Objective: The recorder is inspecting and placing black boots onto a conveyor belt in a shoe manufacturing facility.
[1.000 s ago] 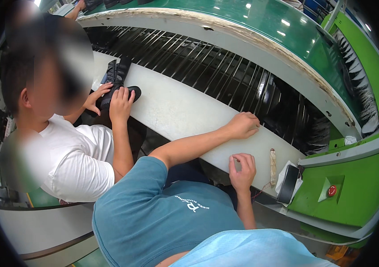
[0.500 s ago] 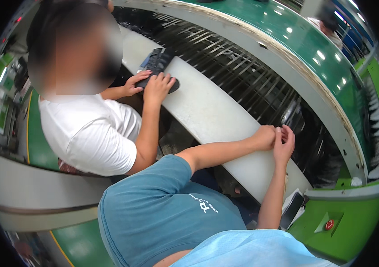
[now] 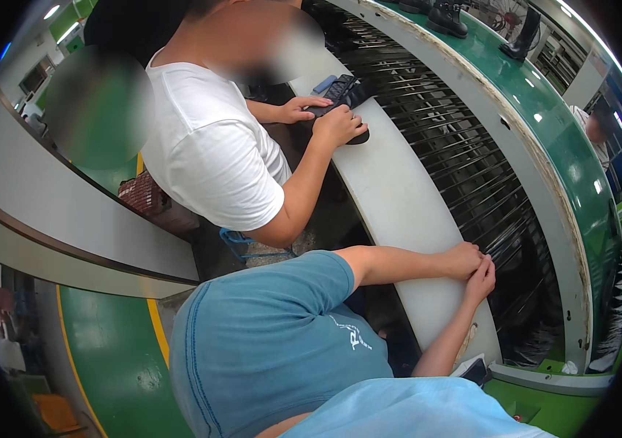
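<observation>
My left hand (image 3: pixel 463 261) and my right hand (image 3: pixel 481 280) meet at the far edge of a white ledge (image 3: pixel 391 204), beside the metal rods. Both hands have their fingers bent inward, and the fingertips come together. Anything between them is hidden or too small to make out. My left forearm reaches across over the ledge, while the right one comes up from the lower edge. Farther left along the same ledge, a co-worker in a white T-shirt (image 3: pixel 212 146) has both hands on a black shoe-like piece (image 3: pixel 342 91).
A row of metal rods (image 3: pixel 464 164) runs between the ledge and a curved green conveyor (image 3: pixel 537 109). Black boots (image 3: pixel 447 18) stand on the conveyor. A dark phone-like slab (image 3: pixel 476 372) lies at the ledge's near end. A blue stool (image 3: pixel 238 244) is by the co-worker.
The view has turned, so the co-worker and ledge appear farther right. My right fingers, raised and apart before, have closed in against my left hand. The co-worker still handles the black piece.
</observation>
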The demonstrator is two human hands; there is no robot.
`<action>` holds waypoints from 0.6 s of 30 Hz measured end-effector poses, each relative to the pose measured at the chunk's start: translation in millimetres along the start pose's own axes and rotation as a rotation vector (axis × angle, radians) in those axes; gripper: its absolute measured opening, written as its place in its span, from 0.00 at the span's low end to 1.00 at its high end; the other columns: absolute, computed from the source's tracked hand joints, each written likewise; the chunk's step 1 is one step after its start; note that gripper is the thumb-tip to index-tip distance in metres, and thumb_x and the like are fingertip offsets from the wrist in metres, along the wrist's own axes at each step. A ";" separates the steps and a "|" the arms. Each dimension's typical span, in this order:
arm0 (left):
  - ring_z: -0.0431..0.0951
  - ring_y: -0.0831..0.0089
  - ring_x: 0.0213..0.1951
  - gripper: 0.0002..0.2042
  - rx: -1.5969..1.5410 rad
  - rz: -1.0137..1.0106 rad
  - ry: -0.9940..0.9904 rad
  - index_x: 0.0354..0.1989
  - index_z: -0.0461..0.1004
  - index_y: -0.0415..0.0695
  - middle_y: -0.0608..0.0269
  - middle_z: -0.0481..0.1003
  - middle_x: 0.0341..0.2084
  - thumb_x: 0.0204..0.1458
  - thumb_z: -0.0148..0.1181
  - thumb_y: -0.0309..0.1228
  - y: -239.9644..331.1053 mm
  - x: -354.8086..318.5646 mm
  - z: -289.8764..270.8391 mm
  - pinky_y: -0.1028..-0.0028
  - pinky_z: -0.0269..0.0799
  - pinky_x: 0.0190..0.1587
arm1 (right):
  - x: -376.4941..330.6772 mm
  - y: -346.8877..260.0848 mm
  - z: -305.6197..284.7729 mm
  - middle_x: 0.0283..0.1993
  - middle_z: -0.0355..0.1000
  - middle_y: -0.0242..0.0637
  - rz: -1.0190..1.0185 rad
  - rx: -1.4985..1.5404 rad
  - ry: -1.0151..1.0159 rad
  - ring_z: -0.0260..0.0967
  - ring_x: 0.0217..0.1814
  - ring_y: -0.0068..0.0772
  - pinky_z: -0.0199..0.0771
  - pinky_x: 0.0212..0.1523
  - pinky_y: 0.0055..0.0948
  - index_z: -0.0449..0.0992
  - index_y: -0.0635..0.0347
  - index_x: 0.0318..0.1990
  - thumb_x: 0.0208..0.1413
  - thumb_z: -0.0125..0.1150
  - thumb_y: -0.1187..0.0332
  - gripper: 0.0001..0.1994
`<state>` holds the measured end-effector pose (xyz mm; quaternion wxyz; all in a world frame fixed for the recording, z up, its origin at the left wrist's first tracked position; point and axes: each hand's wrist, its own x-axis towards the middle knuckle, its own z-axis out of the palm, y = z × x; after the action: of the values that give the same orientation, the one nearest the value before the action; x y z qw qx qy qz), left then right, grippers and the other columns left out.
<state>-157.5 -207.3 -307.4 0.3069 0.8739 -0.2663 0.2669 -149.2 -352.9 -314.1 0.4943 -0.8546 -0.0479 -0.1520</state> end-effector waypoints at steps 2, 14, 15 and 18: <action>0.81 0.51 0.37 0.09 0.008 -0.001 -0.005 0.31 0.82 0.41 0.56 0.84 0.31 0.47 0.71 0.34 0.0 0.0 1.0 0.54 0.79 0.40 | -0.6 -2.3 0.0 0.51 0.87 0.51 -0.022 0.011 0.002 0.84 0.51 0.48 0.81 0.54 0.41 0.86 0.63 0.56 0.77 0.58 0.49 0.24; 0.82 0.51 0.37 0.09 0.029 -0.029 -0.007 0.31 0.83 0.41 0.55 0.84 0.31 0.45 0.72 0.32 1.2 1.0 1.9 0.53 0.80 0.40 | 0.1 2.0 -2.4 0.49 0.88 0.48 0.003 0.057 -0.014 0.84 0.50 0.41 0.82 0.53 0.38 0.86 0.61 0.57 0.76 0.60 0.49 0.23; 0.82 0.51 0.37 0.09 0.025 -0.030 -0.010 0.32 0.83 0.41 0.55 0.84 0.31 0.45 0.72 0.32 1.2 1.1 1.8 0.53 0.80 0.40 | -0.2 1.9 -2.5 0.49 0.87 0.48 0.024 0.056 -0.015 0.84 0.49 0.40 0.81 0.53 0.38 0.87 0.61 0.56 0.76 0.60 0.48 0.24; 0.81 0.51 0.37 0.09 0.013 -0.032 -0.017 0.32 0.83 0.41 0.55 0.83 0.30 0.45 0.72 0.32 0.7 1.5 2.4 0.54 0.80 0.39 | -0.8 1.7 -2.7 0.49 0.87 0.48 0.035 0.076 -0.018 0.84 0.49 0.40 0.81 0.53 0.38 0.87 0.61 0.56 0.76 0.60 0.47 0.24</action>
<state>-156.2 -209.8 -307.8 0.3030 0.8823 -0.2531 0.2563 -150.1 -356.1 -314.4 0.5287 -0.8371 -0.0431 -0.1336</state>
